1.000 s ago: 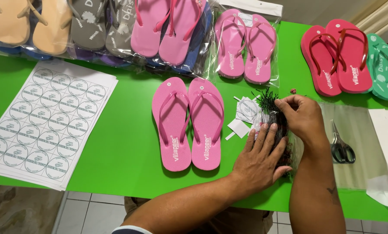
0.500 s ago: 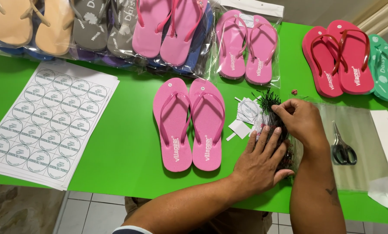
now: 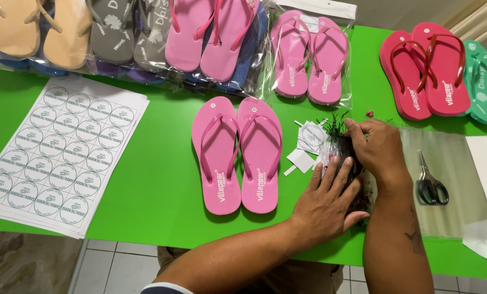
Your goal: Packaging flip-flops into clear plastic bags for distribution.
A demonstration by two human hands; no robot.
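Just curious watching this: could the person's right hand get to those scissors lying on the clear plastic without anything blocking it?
Probably yes. The scissors lie in the open on the clear plastic sheet, just right of the right hand, with nothing between them. That hand is now pinching at the dark bundle and would need to release it first.

Matt green worktop (image 3: 145, 179); smooth foam pink flip-flops (image 3: 238, 155); glossy clear plastic bags (image 3: 450, 163); white paper sticker sheets (image 3: 58, 152) at nine o'clock; metal-bladed scissors (image 3: 431, 182).

bare green table (image 3: 156, 179) left of pink flip-flops (image 3: 238, 155) (scissors (image 3: 431, 185) right)
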